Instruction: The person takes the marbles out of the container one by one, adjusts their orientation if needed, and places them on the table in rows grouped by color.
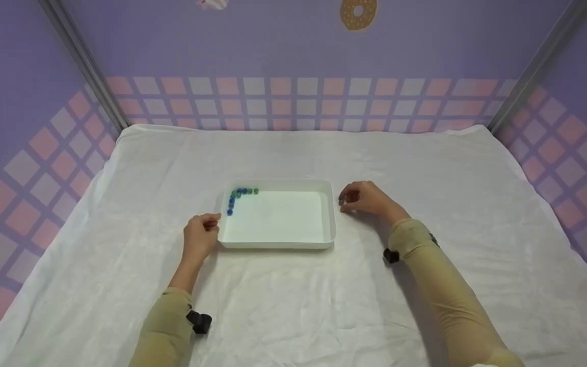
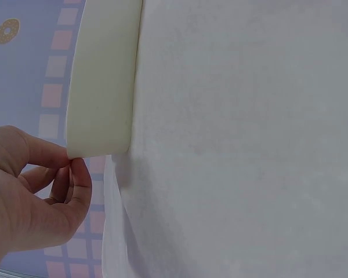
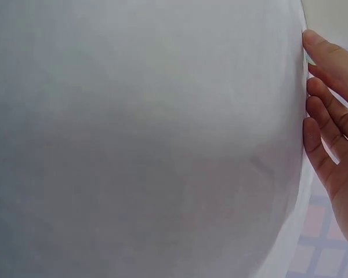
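Note:
A white rectangular tray (image 1: 278,244) lies on the cloth in the head view. Along its back left corner, several small blue and green glass marbles (image 1: 231,205) form a bent row. My left hand (image 1: 202,235) is at the tray's left side; in the left wrist view its thumb and index finger pinch the rim at the corner. Just right of the tray, my right hand (image 1: 366,198) is low over the cloth, holding a small glassy marble (image 1: 342,202) between thumb and fingers. A greenish glint shows there in the right wrist view, mostly hidden by the fingers.
White wrinkled cloth (image 1: 293,306) covers the table. Purple walls with pink and white squares (image 1: 308,102) stand behind and at both sides, with grey metal posts (image 1: 89,66) at the corners. A black wrist camera (image 1: 201,322) sits at the left sleeve.

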Motion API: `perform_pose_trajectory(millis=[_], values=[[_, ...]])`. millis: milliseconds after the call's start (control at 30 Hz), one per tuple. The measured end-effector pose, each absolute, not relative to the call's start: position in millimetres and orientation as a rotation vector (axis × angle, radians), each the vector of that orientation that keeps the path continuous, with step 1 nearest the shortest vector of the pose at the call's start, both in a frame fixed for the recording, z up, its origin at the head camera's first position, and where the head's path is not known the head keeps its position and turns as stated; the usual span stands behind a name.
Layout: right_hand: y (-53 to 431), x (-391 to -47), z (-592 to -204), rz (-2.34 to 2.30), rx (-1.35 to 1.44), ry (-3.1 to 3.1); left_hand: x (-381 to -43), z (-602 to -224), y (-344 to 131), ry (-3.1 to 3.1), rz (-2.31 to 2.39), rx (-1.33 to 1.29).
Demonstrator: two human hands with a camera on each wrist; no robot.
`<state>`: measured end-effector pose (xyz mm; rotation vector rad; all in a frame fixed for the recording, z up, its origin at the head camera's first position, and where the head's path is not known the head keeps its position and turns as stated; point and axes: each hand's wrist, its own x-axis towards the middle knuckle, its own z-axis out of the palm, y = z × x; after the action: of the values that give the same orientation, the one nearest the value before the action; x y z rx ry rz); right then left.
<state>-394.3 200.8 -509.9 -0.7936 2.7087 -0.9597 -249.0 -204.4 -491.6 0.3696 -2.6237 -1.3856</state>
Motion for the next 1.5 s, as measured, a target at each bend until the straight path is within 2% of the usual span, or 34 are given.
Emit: perform_pose_trajectory(millis=[333,767,1500], values=[[200.8,-390.0,-505.3,-0.929,-0.760,2.702,-244.3,-488.2,-203.5,-2.567,-1.387,0.290],[202.3,-392.0,-497.6,-0.921,-0.717,2.667,-248.2,-489.0,-203.5,-2.625,-1.412,0.377],[207.6,-405.0,-463.6,-0.927,-0.879,2.710,-248.8,-491.2,-205.7,-2.623,-1.386,0.335]])
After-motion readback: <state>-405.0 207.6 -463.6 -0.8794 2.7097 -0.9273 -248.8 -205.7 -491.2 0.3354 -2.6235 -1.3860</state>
